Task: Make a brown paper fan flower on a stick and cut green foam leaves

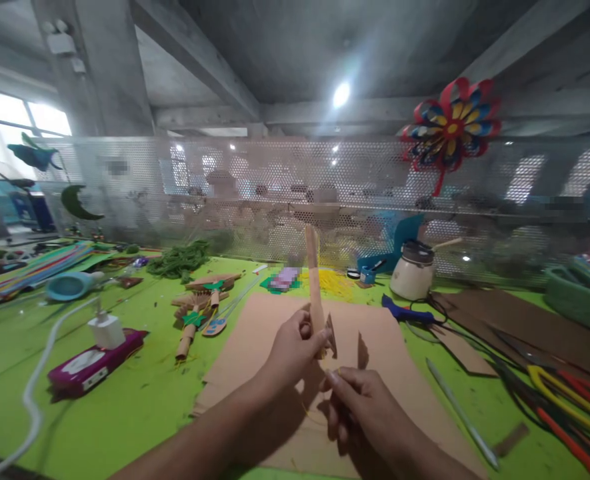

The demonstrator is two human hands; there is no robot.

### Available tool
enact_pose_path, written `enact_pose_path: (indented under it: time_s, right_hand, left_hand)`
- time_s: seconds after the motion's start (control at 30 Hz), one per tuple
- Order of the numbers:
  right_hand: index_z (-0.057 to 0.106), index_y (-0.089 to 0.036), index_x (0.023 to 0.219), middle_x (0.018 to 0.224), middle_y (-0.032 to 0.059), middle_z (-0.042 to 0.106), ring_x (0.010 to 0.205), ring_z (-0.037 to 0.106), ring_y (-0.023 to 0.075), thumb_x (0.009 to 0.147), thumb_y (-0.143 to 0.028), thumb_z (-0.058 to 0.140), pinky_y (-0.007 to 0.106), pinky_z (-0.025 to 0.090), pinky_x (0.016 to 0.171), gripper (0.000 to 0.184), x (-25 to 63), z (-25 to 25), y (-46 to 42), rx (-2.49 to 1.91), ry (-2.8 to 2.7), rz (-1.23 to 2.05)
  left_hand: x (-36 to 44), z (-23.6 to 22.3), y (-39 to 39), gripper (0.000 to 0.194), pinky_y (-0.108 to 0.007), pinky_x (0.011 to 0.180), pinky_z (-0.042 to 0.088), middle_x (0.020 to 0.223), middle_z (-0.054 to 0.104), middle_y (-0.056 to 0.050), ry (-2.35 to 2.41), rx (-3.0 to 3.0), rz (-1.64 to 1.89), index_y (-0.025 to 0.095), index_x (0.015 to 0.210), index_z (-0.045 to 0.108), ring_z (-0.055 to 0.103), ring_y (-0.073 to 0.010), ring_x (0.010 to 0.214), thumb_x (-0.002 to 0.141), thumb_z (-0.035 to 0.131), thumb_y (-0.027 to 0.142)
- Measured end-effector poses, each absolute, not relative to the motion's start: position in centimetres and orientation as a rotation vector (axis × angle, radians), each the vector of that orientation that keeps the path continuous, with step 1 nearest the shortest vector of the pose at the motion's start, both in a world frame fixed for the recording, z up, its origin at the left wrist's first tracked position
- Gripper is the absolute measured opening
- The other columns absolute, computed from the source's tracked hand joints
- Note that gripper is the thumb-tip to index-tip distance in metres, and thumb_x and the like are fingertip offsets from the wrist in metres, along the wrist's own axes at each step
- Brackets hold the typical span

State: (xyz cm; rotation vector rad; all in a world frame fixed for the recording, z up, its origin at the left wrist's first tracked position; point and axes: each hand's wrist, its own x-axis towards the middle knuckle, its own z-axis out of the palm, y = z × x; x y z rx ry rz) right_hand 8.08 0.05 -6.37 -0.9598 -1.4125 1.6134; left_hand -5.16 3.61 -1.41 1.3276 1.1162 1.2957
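Observation:
My left hand (292, 343) is closed around the lower end of a long brown cardboard strip (313, 273), which it holds upright. A small dark jagged cardboard piece (331, 335) sticks out beside its thumb. My right hand (369, 403) is just below and to the right, thumb and index finger pinched together; what lies between them is too small to make out. Another jagged brown piece (363, 351) shows above its knuckles, and I cannot tell whether it is held. Both hands are over a stack of brown paper sheets (255, 333). A thin yellow thread (315, 417) hangs below them.
Cardboard figures with green stars (193, 319) and a purple power strip (92, 363) lie left. On the right are a blue glue gun (409, 311), a white jar (413, 275), a pale pen-like stick (462, 412) and scissors (569, 400). A perforated screen (255, 193) stands behind.

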Motion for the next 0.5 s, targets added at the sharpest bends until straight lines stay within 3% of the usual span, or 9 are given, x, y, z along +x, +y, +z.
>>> enact_pose_path:
  time_s: [0.27,0.5]
  right_hand:
    - [0.051,-0.014,0.071,0.044,-0.0013,0.055,0.028,0.042,0.0051,0.073,-0.067,0.054,0.014,0.023,0.029,0.053,8.1,-5.7,0.0,-1.030,-1.488,1.582]
    - [0.049,-0.017,0.065,0.043,-0.0022,0.051,0.031,0.041,0.0073,0.072,-0.068,0.052,0.019,0.029,0.032,0.052,7.7,-5.9,0.1,-1.079,-1.506,1.543]
  left_hand:
    - [-5.2,-2.2,3.7,0.023,-0.024,0.053,0.044,0.061,0.064,-0.002,1.160,1.334,1.348,0.016,0.081,0.054,0.060,-0.0151,0.057,0.068,0.071,0.025]
    - [-5.3,-2.6,3.9,0.023,-0.026,0.058,0.046,0.071,0.067,-0.005,1.087,1.387,1.330,0.017,0.084,0.055,0.063,-0.0167,0.063,0.069,0.070,0.025]
